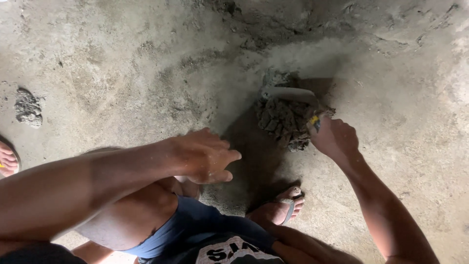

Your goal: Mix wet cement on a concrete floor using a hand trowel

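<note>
1. Head view, looking down: the right hand [334, 138] has its grip clenched around the yellow-marked handle of a trowel [289, 94].
2. The trowel's blade lies along the top of a clump of wet mortar [285, 122] on the concrete floor [146, 73], just beyond the right hand.
3. The left hand [207, 157] hovers above the knee, its grip released, fingers spread, holding nothing.
4. The left forearm crosses the lower left of the view and hides part of the bent leg and blue shorts [195, 230].
5. A sandalled foot [281, 208] rests near the mortar, on its near side.
6. A small separate lump of mortar [28, 107] lies far left; another person's foot [7, 159] shows at the left edge.
</note>
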